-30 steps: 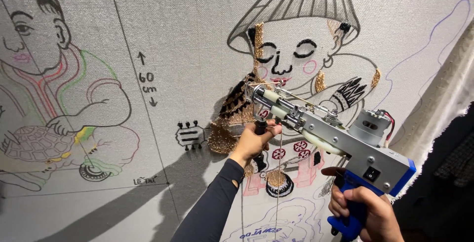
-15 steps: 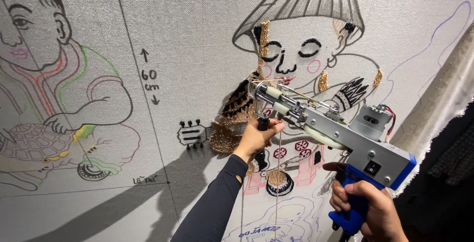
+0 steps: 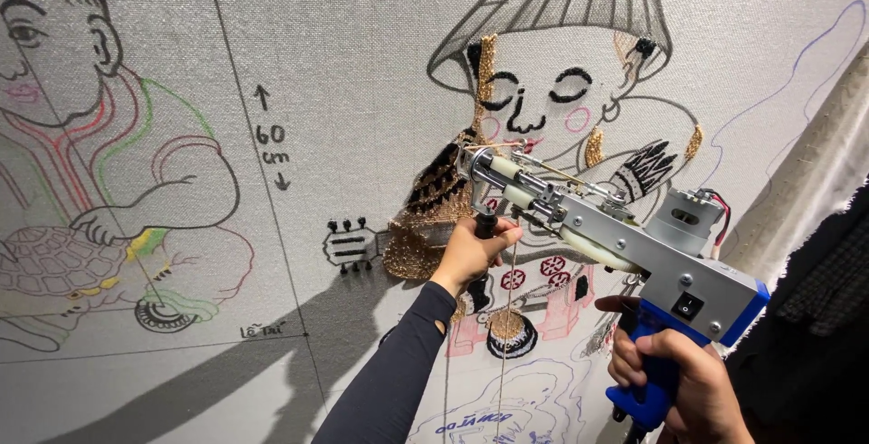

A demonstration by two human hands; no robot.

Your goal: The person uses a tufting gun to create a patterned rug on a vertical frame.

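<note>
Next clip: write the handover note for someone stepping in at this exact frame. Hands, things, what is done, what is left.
Left hand: closed on the tufting gun's black front handle.
Right hand: closed on its blue rear grip.
The gun's tip sits at the stretched cloth, by the brown tufted patch beside the hatted figure drawing.
Done: brown patch and small gold and black bits tufted.
Left: most outlines bare, including the left figure with turtle.

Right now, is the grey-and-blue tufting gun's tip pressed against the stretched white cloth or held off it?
Pressed against: the tufting gun tip meets the cloth at the brown tufted patch.
</note>
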